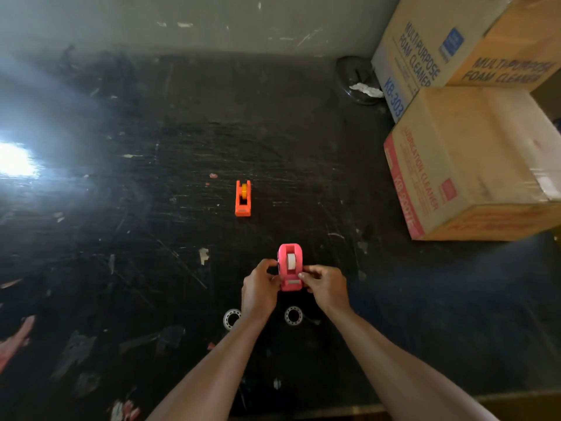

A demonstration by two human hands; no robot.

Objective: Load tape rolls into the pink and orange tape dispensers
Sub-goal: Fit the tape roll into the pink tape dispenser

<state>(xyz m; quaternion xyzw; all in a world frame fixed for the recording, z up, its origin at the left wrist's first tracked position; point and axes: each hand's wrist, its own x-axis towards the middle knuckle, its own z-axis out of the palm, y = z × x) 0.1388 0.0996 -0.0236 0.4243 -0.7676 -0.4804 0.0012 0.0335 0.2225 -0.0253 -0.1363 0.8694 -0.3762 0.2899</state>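
Observation:
The pink tape dispenser (290, 265) stands on the black table with a white tape roll sitting in its slot. My left hand (260, 288) grips its left side and my right hand (326, 286) grips its right side near the cutter end. Farther back stands the orange tape dispenser (243, 198), untouched, with a yellow-orange hub in its cradle. Two clear tape rolls lie flat near me: one (231, 319) partly hidden behind my left wrist, the other (293, 315) between my wrists.
Stacked cardboard boxes (473, 165) fill the right side of the scratched black table (151, 238). A dark round dish with crumpled white paper (359, 82) sits at the back by the wall. Strong glare washes out the left.

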